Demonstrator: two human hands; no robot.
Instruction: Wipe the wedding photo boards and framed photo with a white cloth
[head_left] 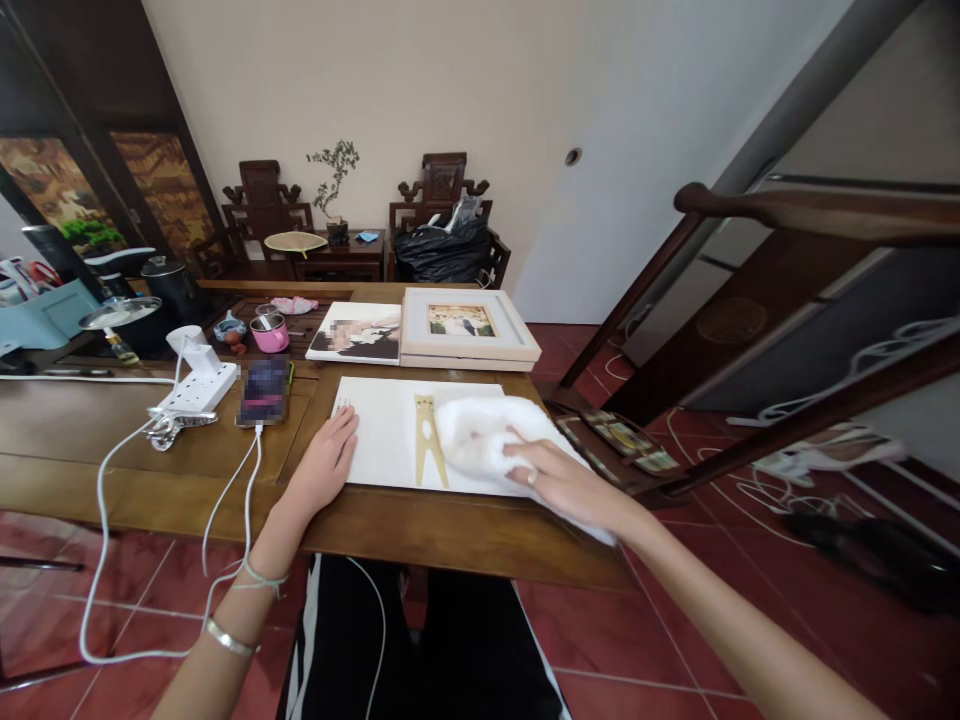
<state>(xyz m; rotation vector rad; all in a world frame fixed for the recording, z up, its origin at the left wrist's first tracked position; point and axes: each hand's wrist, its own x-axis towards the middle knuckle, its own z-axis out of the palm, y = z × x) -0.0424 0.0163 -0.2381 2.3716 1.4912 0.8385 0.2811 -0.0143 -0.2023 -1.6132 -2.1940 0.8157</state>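
Right forearm (712, 600) was nearest the lens in the head view, angled up-left to the right hand (555, 480) on a white fluffy towel (484, 420). Fingers there were curled around a bunched wad of it; thumb was hidden. Left hand (330, 460) lay palm-down across the left edge of a white panel (382, 440), fingers extended and close together, pinching nothing.

Panel lay flat near the front edge of the table (390, 525); towel covered its right part, with one tail trailing past its near right corner. Tan cat-shaped figure (423, 408) showed on the panel, just left of the towel; printed or stuck on, couldn't tell.

Handling, my read: towel was light, limp, grippy, nothing to break. Best hold was the mid-cloth wad; a corner grip would have let the rest flop. Panel looked thin, stiff, fairly light, maybe smooth enough to slide, so the palm on its left edge made a sensible brace. Opposite edges were the place to hold it; the face would likely have marked.

Framed wedding photo (463, 320) sat just behind, likely heavier, fragile if glazed. Smartphone (262, 390) lay left of the left hand, apart from it.
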